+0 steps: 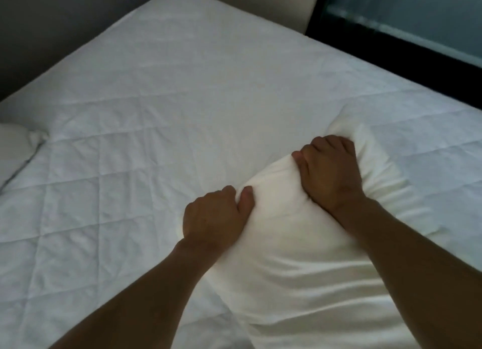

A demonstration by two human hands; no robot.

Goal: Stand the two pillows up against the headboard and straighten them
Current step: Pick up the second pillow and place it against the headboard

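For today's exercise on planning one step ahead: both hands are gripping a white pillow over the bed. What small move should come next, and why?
Probably lift the pillow and carry it toward the head of the bed. The left hand and right hand already clutch its upper edge, yet it is not propped against anything, and the second pillow lies flat at the left edge.

A dim room: the bed wears a white quilted cover, with a grey wall at left and a dark-framed frosted pane at right.
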